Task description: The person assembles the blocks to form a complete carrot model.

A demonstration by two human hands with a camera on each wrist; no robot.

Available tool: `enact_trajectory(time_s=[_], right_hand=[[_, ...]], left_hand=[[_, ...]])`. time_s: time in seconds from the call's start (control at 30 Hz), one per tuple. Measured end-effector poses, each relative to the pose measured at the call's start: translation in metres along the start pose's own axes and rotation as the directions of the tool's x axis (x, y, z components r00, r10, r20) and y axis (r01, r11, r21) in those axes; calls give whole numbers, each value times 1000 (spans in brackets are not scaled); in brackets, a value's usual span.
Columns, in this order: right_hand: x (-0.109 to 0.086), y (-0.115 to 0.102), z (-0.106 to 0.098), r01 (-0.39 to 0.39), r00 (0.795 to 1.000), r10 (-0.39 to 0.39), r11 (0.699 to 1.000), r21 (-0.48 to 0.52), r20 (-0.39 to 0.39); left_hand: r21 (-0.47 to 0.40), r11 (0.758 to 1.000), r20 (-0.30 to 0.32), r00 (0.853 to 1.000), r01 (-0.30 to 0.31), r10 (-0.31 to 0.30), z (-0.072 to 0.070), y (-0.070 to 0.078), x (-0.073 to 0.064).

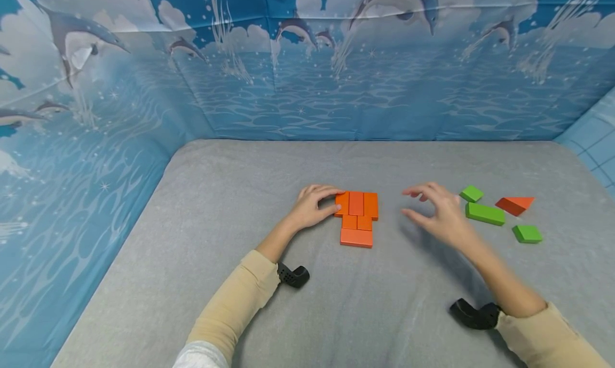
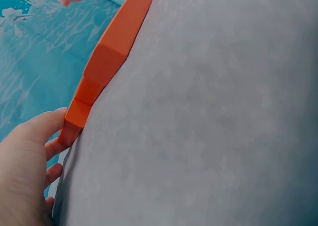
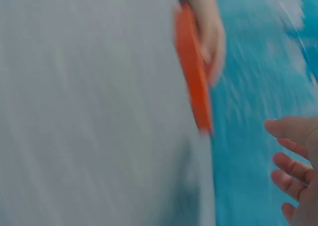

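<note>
Several orange blocks lie flat and joined edge to edge on the grey cloth. Three upright blocks form the far row, two small blocks (image 1: 349, 222) sit in the middle, and a wide block (image 1: 356, 238) is nearest me. My left hand (image 1: 307, 208) holds the far-left orange block (image 1: 343, 204) between thumb and index finger. The left wrist view has that thumb against the block's side (image 2: 77, 114). My right hand (image 1: 442, 213) hovers over the cloth right of the shape, fingers apart and holding nothing. It appears equally bare in the right wrist view, where the scene is blurred.
Right of my right hand lie a small green block (image 1: 472, 193), a long green block (image 1: 485, 214), another green block (image 1: 527, 234) and an orange triangular block (image 1: 515, 205). The grey cloth (image 1: 269, 170) ends at a blue dolphin-print curtain (image 1: 307, 101) behind and at the left.
</note>
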State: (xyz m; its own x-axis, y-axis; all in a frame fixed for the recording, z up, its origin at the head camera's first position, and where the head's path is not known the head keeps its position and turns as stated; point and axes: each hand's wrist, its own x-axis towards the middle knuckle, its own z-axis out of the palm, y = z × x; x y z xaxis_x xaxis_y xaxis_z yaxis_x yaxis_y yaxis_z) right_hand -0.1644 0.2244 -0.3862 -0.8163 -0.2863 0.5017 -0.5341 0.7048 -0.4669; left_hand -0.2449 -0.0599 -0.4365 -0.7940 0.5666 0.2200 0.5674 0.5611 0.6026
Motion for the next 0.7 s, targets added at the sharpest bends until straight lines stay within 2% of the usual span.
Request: enact_trajectory(time_s=[0.17,0.23,0.37,0.53,0.6,0.7], right_hand=[[-6,42,-43,-131,991,134,988,-82,26],[-12,60,-58,-160,986,165,979,-128,33],[-29,99,-82,-195,977,205,968,-158,49],[-49,135,-98,-272,949,303,927,-257,88],[-56,146,-101,-311,929,356,898,-311,99],[-65,157,-106,-344,907,402,880,-328,127]], left_hand=[[3,1000,-3,1000,-2,2,0,0,0],[4,1000,-2,1000,-2,2,0,0,0],[2,1000,-2,1000,-3,3,0,0,-1],[-6,1000,-1,1000,-1,1,-1,1,-1],[-5,1000,-1,1000,0,0,-2,1,-1],[-3,1000,-2,1000,-1,1,-2,2,-2]])
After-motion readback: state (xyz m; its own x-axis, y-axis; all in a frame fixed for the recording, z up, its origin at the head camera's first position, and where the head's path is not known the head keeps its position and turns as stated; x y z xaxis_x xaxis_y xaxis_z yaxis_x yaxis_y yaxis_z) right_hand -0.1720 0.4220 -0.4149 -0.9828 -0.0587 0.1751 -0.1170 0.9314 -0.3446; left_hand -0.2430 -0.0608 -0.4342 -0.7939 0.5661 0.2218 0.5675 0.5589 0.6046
